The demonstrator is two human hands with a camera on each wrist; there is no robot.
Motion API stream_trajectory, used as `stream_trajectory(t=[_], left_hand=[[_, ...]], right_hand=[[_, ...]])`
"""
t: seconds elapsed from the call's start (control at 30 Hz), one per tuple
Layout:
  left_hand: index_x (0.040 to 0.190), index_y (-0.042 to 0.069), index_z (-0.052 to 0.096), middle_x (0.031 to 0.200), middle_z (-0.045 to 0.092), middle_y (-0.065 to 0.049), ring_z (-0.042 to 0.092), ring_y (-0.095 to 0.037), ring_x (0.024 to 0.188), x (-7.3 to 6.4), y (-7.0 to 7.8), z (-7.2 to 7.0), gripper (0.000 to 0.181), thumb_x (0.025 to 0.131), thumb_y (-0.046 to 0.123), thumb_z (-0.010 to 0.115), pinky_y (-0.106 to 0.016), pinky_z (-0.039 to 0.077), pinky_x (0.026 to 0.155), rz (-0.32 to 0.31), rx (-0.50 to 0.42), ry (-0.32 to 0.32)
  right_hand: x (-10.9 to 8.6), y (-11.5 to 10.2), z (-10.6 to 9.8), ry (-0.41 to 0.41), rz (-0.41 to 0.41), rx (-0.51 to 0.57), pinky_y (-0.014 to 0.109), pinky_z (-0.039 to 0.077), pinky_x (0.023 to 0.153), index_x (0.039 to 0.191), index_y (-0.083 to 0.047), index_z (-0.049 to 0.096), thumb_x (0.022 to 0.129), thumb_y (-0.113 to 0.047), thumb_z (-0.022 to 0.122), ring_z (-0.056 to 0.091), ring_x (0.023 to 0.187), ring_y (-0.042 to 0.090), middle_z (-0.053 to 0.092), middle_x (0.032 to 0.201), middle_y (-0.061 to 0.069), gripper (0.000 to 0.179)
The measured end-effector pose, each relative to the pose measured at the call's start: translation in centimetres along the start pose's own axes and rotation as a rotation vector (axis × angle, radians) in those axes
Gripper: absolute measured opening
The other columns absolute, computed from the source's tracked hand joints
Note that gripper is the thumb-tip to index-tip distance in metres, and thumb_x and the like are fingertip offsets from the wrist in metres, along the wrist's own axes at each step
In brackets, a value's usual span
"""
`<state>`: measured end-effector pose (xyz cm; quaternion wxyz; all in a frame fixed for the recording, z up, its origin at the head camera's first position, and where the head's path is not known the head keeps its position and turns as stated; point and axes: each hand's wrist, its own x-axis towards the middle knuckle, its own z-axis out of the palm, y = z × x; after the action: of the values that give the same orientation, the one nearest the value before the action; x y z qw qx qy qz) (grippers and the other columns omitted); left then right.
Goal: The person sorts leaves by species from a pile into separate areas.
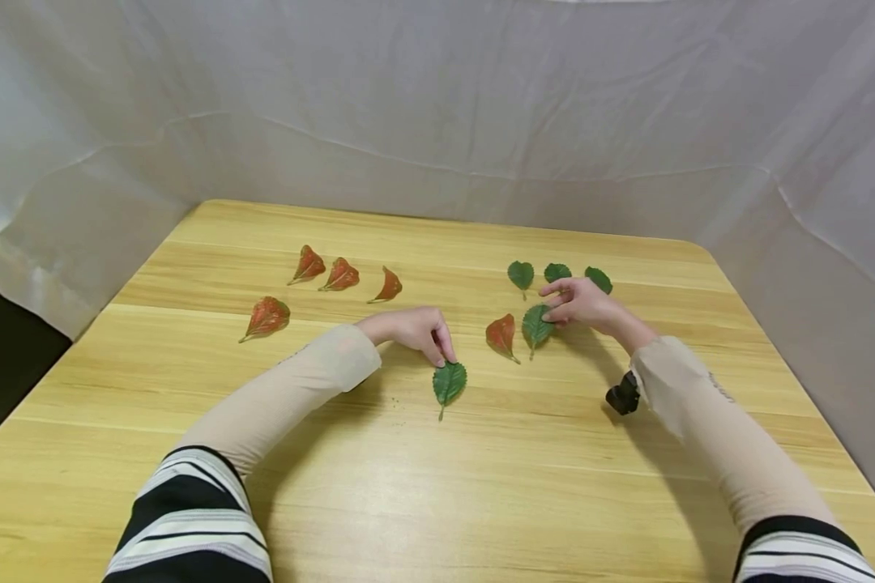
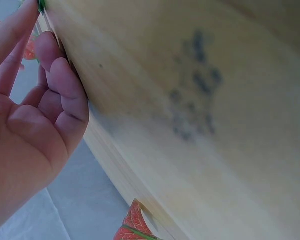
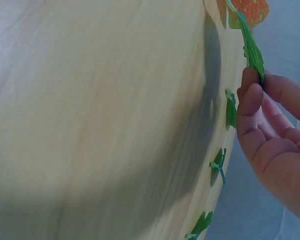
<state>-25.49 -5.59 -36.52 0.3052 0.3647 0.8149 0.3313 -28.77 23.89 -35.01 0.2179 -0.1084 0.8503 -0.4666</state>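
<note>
Near the middle of the table, my left hand [image 1: 417, 328] pinches the upper edge of a green leaf [image 1: 450, 385], whose stem points towards me. Only a sliver of that green leaf [image 2: 41, 5] shows at the top of the left wrist view. Farther right, my right hand [image 1: 582, 301] holds another green leaf [image 1: 535, 329] between thumb and fingers. In the right wrist view this green leaf [image 3: 253, 52] appears edge-on, raised from the tabletop. Just left of it lies a red leaf [image 1: 501, 335].
Several red leaves [image 1: 268, 317] lie at the left back of the wooden table [image 1: 437, 494]. Behind my right hand are three green leaves [image 1: 521, 275] in a row. A black object [image 1: 623, 394] shows beside my right wrist. White sheeting [image 1: 423, 97] surrounds the back and sides.
</note>
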Motion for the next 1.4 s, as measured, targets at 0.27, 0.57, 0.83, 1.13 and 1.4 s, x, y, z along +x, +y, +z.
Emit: stream_trajectory(t=[0.27, 0.57, 0.83, 1.13, 1.4], left_hand=[[0.089, -0.002, 0.070, 0.086, 0.068, -0.007, 0.055, -0.006, 0.070, 0.0, 0.0, 0.0, 0.014, 0.074, -0.004, 0.068, -0.020, 0.045, 0.066, -0.008, -0.005, 0.002], [0.089, -0.002, 0.070, 0.086, 0.068, -0.007, 0.054, -0.005, 0.069, 0.0, 0.0, 0.0, 0.014, 0.074, -0.004, 0.068, -0.019, 0.045, 0.065, -0.005, 0.005, 0.000], [0.088, -0.002, 0.070, 0.086, 0.068, -0.007, 0.054, -0.005, 0.069, 0.0, -0.1, 0.0, 0.014, 0.075, -0.004, 0.068, -0.019, 0.045, 0.065, -0.005, 0.012, 0.000], [0.089, -0.002, 0.070, 0.086, 0.068, -0.007, 0.055, -0.005, 0.069, 0.0, 0.0, 0.0, 0.014, 0.075, -0.004, 0.068, -0.019, 0.045, 0.065, -0.005, 0.011, -0.005], [0.089, -0.003, 0.070, 0.086, 0.068, -0.008, 0.056, -0.006, 0.070, 0.0, 0.1, -0.1, 0.014, 0.075, -0.004, 0.068, -0.020, 0.046, 0.066, 0.006, 0.007, -0.004]], right_hand=[[0.7, 0.5, 0.4, 0.055, -0.038, -0.093, 0.026, 0.048, 0.056, 0.103, 0.014, 0.058, 0.077, 0.004, 0.065, 0.055, 0.059, 0.012, 0.065, 0.083, 0.012, 0.028], [0.7, 0.7, 0.9, 0.064, -0.061, -0.137, 0.026, 0.048, 0.058, 0.101, 0.012, 0.061, 0.078, 0.003, 0.065, 0.058, 0.063, 0.012, 0.064, 0.093, 0.020, 0.025], [0.9, 1.0, 1.1, 0.066, -0.071, -0.170, 0.025, 0.046, 0.056, 0.102, 0.011, 0.061, 0.079, 0.003, 0.064, 0.055, 0.063, 0.011, 0.064, 0.094, 0.019, 0.025], [0.8, 1.1, 1.1, 0.096, -0.052, -0.203, 0.027, 0.047, 0.059, 0.102, 0.009, 0.061, 0.081, -0.003, 0.064, 0.055, 0.069, 0.015, 0.063, 0.092, 0.015, 0.024], [-0.5, -0.1, 1.1, 0.239, -0.060, -0.237, 0.031, 0.047, 0.060, 0.098, 0.005, 0.064, 0.084, -0.012, 0.063, 0.055, 0.071, 0.024, 0.062, 0.086, 0.012, 0.023]])
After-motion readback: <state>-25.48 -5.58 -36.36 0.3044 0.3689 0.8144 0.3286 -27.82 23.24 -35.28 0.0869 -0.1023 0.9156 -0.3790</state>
